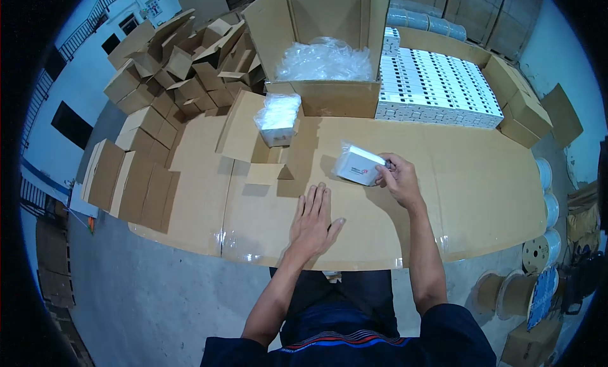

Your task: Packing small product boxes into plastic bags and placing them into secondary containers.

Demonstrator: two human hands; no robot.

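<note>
Nearest the person, the left hand (pixel 313 220) lies flat and empty on the cardboard-covered worktop (pixel 481 196), fingers spread and pressing on nothing but the board; just beyond it and to the right, the right hand (pixel 398 177) is closed around the near end of a small white box in a clear plastic bag (pixel 359 165), which sits tilted with its far edge on the board; the fingers seem to be pinching the loose bag mouth, though I cannot tell whether they are folding it or only gripping it. To my eye the step in hand is bagging or sealing this one box; the next move would call for the free hand to come across and steady the box while the bag end is tucked tight. Further on, a second bagged white box (pixel 277 119) rests on a flat brown carton blank (pixel 244 127); to the left stands a heap of small folded brown cartons (pixel 177 69); behind is a large open brown carton (pixel 326 50) holding clear plastic bags (pixel 324 60); to its right are rows of white boxes packed tight in a shallow cardboard tray (pixel 443 82).
</note>
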